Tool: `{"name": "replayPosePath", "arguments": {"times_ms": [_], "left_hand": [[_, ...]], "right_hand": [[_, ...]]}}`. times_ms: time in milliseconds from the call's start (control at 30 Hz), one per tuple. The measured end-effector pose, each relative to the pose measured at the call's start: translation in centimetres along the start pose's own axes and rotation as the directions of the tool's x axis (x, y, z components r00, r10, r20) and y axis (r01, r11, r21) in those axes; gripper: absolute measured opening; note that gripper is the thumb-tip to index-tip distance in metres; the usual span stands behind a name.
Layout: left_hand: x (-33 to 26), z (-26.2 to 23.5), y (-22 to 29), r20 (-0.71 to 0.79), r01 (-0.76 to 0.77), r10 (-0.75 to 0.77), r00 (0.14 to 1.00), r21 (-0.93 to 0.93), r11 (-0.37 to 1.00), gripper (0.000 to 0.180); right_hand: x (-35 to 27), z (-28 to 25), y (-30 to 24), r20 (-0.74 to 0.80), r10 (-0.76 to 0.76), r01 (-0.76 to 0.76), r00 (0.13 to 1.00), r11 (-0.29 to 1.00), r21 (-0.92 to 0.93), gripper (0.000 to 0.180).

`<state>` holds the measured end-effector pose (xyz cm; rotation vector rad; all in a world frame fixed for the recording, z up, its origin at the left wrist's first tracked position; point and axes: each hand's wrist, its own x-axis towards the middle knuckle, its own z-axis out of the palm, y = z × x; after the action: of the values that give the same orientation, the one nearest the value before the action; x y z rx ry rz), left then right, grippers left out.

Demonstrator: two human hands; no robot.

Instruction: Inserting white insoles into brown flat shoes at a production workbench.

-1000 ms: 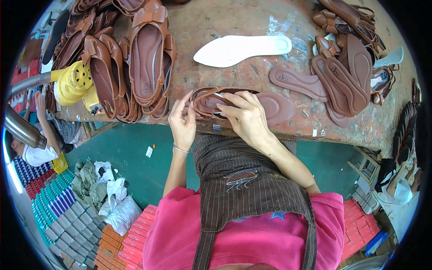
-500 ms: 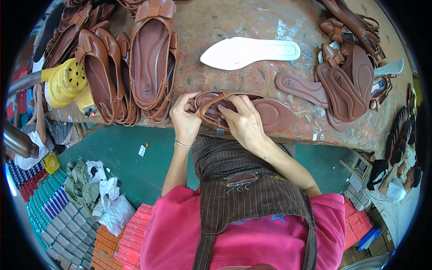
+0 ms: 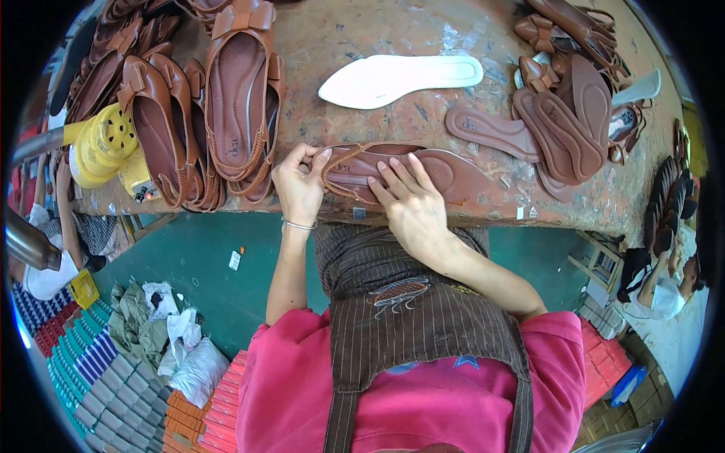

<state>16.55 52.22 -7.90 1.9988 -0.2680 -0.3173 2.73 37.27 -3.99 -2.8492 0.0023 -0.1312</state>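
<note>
In front of me at the table's near edge lies a brown slingback shoe (image 3: 355, 189), its heel end to the left. A brown insole (image 3: 453, 175) lies along it, with the pointed front showing to the right of my fingers. My left hand (image 3: 300, 181) pinches the heel end by the braided strap (image 3: 340, 160). Spread fingers of my right hand (image 3: 414, 208) rest flat on the middle of the insole. Whether the insole's front lies over the shoe's upper I cannot tell. Beyond the shoe is a white sole-shaped piece (image 3: 400, 79).
Finished brown bow shoes (image 3: 240, 106) stand at the left, beside a yellow lamp-like fixture (image 3: 106, 147). Loose brown insoles (image 3: 566, 136) are piled at the right, near more bow shoes (image 3: 540, 74). Stacked boxes (image 3: 121, 385) and white bags (image 3: 196, 370) are on the floor.
My right fingers have come out from inside the shoe's heel part and now lie spread on the insole. My left hand keeps its pinch at the heel. The view has shifted slightly.
</note>
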Motion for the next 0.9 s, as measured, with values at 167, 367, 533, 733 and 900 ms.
{"name": "replayPosePath", "arguments": {"times_ms": [167, 367, 533, 733, 900], "left_hand": [[-3.5, -0.1, 2.5, 0.033, 0.231, -0.234, 0.972, 0.089, 0.969, 0.018], [-9.1, 3.5, 4.4, 0.323, -0.156, 0.022, 0.946, 0.394, 0.906, 0.019], [-11.1, 5.6, 5.1, 0.302, -0.399, 0.286, 0.91, 0.44, 0.804, 0.02], [-11.5, 5.7, 4.4, 0.315, -0.571, 0.476, 0.821, 0.463, 0.678, 0.04], [-11.1, 4.6, 4.0, 0.211, -0.602, 0.564, 0.798, 0.26, 0.755, 0.017]], "right_hand": [[1.9, -1.5, 2.9, -0.374, 0.222, -0.242, 0.9, 0.97, -0.005, 0.04], [6.9, -4.2, 8.5, -0.229, 0.492, -0.331, 0.84, 0.798, 0.503, 0.069], [7.6, -4.0, 6.9, -0.311, 0.272, -0.101, 0.911, 0.876, 0.471, 0.078], [7.9, -4.9, 4.8, -0.195, 0.117, 0.023, 0.974, 0.802, 0.597, 0.046], [-1.1, -5.8, 2.8, -0.098, -0.051, 0.094, 0.994, 0.853, 0.513, 0.023]]}}
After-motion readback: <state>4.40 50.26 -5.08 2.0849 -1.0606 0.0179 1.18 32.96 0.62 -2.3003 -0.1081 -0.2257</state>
